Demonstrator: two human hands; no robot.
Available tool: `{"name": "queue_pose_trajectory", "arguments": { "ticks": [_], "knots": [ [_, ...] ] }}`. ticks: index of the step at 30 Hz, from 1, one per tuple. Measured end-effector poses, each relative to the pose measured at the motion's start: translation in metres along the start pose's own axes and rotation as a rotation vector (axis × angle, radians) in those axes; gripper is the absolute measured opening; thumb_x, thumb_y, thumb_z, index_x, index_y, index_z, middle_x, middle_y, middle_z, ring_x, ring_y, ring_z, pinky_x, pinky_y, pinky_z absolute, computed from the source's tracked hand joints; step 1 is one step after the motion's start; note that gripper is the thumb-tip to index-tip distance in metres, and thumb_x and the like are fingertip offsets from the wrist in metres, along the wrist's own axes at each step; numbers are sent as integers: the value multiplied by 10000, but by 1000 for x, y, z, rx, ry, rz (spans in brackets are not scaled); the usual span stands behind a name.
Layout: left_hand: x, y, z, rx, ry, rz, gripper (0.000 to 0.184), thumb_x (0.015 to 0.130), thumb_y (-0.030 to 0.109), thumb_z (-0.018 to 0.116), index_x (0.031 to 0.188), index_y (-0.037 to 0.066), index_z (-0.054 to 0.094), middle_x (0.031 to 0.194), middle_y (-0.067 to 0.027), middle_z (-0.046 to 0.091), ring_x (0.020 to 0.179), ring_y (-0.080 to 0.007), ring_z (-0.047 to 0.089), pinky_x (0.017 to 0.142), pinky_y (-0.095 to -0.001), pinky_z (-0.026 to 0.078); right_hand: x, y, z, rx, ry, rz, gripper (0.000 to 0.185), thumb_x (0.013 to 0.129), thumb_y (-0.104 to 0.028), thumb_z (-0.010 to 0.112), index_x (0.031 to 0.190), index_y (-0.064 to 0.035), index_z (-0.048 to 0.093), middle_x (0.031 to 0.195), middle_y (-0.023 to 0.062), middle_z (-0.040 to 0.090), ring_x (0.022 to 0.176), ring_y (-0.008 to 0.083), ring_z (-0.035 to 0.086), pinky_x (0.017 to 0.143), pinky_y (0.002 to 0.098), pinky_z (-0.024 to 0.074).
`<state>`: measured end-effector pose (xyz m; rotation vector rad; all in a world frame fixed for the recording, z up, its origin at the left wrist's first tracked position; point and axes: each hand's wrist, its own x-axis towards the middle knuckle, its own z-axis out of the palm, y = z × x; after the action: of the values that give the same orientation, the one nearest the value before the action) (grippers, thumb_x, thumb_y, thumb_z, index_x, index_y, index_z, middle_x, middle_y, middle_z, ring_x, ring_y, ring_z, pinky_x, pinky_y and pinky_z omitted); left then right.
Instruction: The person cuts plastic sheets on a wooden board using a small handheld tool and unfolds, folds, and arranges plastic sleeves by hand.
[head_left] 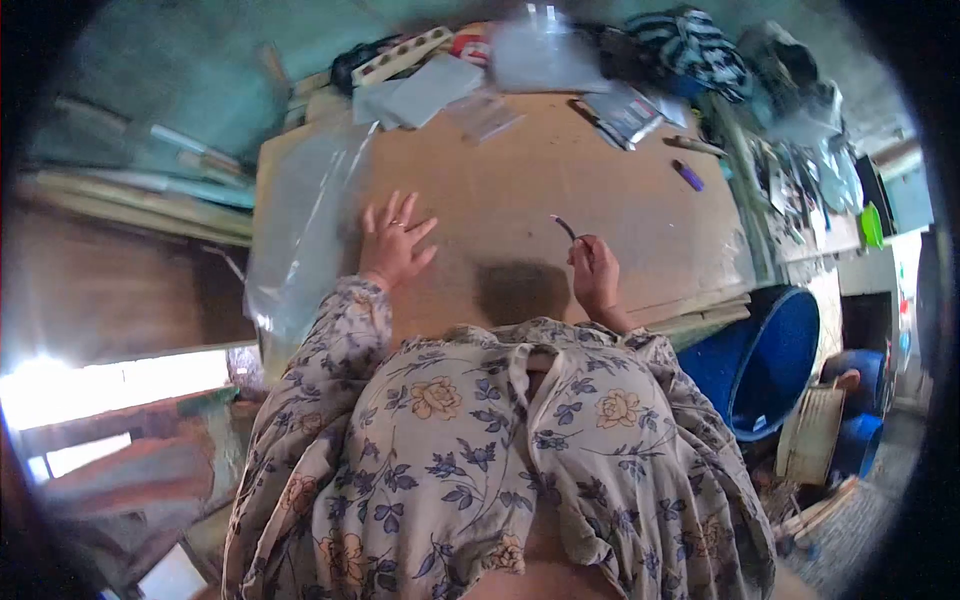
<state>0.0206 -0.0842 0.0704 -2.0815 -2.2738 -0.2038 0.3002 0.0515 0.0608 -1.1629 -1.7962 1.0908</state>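
One broad brown desk [460, 175] spreads before the person. Along its left side lies a long sheet of clear plastic [305, 200], glossy and creased. Outside the right edge, lower down, a large blue barrel [765, 360] is tipped so its mouth shows. At the far edge sit a striped cloth [690, 50], a clear bag [545, 62] and some pale flat sheets [430, 92], with a silver packet [625, 112] nearer. The left hand [398, 245] reaches over the desk beside the plastic, its grip relaxed with fingers spread, palm down. The right hand [595, 272] has its grip closed around a thin dark tool [565, 228], whose tip points away from the person, above the desk's middle. Near the right edge lies a small purple tube [688, 176].
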Motion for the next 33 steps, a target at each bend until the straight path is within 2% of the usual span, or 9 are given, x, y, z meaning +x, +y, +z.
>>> {"name": "queue_pose_trajectory", "arguments": {
  "ticks": [4, 7, 12, 16, 17, 19, 22, 27, 33],
  "knots": [
    [1, 7, -4, -27, 13, -9, 491, 704, 312, 596, 1165, 168, 507, 1363, -119, 251, 1269, -300, 191, 978, -554, 130, -16, 12, -29, -67, 111, -123, 116, 830, -124, 513, 819, -9, 531, 654, 122, 538, 584, 213, 555, 549, 301, 439],
    [0, 11, -2, 31, 92, 42, 488, 699, 288, 599, 1155, 138, 509, 1379, -121, 212, 1276, -296, 176, 990, -544, 116, -21, 24, -60, 30, 198, -57, 136, 842, -134, 504, 807, -3, 521, 654, 110, 546, 594, 180, 553, 552, 284, 436],
    [3, 21, -6, 132, -91, -28, 501, 701, 265, 576, 1173, 125, 484, 1390, -116, 181, 1288, -292, 142, 999, -536, 98, 3, 75, -144, 229, 601, 119, 190, 868, -177, 477, 791, -9, 525, 674, 61, 572, 597, 117, 541, 547, 249, 430],
    [-1, 49, 3, 138, 56, -125, 583, 689, 277, 571, 1228, 117, 415, 1388, -127, 187, 1275, -324, 153, 989, -537, 111, 24, 115, -225, -83, 840, 197, 215, 847, -223, 506, 770, -26, 546, 700, 77, 590, 620, 157, 562, 574, 276, 441],
    [-1, 61, 4, 137, 52, -121, 583, 689, 277, 571, 1228, 117, 415, 1388, -127, 187, 1275, -324, 153, 989, -537, 111, 28, 121, -239, -85, 842, 202, 215, 847, -223, 506, 770, -26, 546, 700, 77, 590, 620, 157, 562, 574, 276, 441],
    [3, 97, 5, 65, -52, -37, 657, 675, 308, 587, 1261, 112, 363, 1380, -136, 200, 1269, -333, 158, 983, -535, 122, 39, 135, -264, -518, 835, 255, 222, 806, -253, 553, 757, -37, 556, 712, 95, 586, 625, 213, 563, 597, 305, 446],
    [7, 131, 18, -61, -187, 54, 692, 664, 339, 601, 1269, 112, 354, 1371, -140, 214, 1263, -330, 178, 977, -528, 140, 57, 161, -280, -667, 796, 248, 216, 772, -268, 575, 759, -53, 574, 736, 110, 578, 722, 271, 561, 668, 347, 440],
    [17, 141, 35, -153, -110, -15, 545, 703, 333, 585, 1199, 143, 465, 1343, -122, 281, 1231, -319, 245, 965, -498, 178, 87, 179, -293, -936, 666, 461, 261, 766, -382, 533, 824, -139, 610, 926, 79, 563, 881, 276, 537, 747, 424, 424],
    [26, 146, 34, -202, 9, -124, 309, 752, 261, 551, 1030, 137, 604, 1194, -90, 484, 1133, -282, 399, 927, -422, 294, 95, 183, -295, -1016, 625, 431, 255, 698, -411, 609, 742, -160, 611, 860, 73, 572, 831, 297, 550, 702, 425, 438]
  ]
}}
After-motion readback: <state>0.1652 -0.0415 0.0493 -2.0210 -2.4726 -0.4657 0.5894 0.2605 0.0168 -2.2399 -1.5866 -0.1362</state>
